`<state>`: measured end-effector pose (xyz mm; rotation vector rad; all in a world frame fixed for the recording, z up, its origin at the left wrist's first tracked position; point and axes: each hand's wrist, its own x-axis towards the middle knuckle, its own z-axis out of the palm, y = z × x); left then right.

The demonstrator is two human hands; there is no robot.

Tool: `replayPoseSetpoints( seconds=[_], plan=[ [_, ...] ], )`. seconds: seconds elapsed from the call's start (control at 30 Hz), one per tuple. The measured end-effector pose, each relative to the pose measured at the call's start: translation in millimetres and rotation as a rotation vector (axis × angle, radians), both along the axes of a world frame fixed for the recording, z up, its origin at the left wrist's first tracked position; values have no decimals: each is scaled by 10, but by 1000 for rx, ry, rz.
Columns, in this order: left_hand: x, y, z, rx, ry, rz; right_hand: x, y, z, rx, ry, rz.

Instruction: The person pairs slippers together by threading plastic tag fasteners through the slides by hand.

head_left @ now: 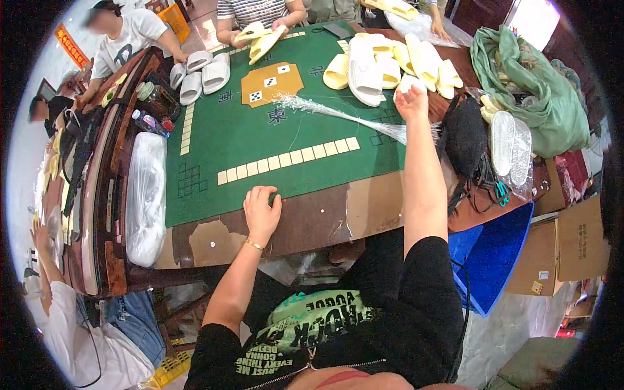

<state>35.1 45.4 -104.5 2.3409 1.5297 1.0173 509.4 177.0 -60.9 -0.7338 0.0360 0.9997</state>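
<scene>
My left hand [262, 209] lies loosely on the near edge of the green mat [227, 136], fingers apart and holding nothing. Stretched far forward, my right hand [411, 104] has its fingers curled against a pale, whitish slipper [409, 83] at the near side of a slipper pile. The grip there is partly hidden. Around it lie a light grey slipper [365, 71] and several yellow slippers [424, 58]. A bundle of thin clear plastic strands [344, 116] spreads across the mat, its gathered end close to my right forearm.
Grey slippers [214, 75] sit at the far left. A clear plastic-wrapped bundle [146, 195] lines the left edge. To the right are a black bag [463, 130], bagged clear slippers [510, 149], a green sack [526, 91] and a blue bin [494, 253]. Across the table, a person's hands [276, 29] hold yellow slippers.
</scene>
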Motion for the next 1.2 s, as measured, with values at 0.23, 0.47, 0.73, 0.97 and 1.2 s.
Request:
replayPoseSetpoints(
  seconds=[0.23,0.47,0.73,0.97,1.2],
  plan=[
    [-34,-15,-7,38,-2,9,-130,16,-101,92,98,75],
    [10,-17,20,-1,-2,4,-170,-38,-37,202,17,-39],
    [-44,1,-19,-21,-6,20,-562,-408,842,266,139,-10],
    [-70,-39,-27,32,-42,14,-991,-694,1387,332,-54,111],
    [-90,-33,-91,-24,-158,15,-1383,-1228,2031,374,-290,352]
  ],
)
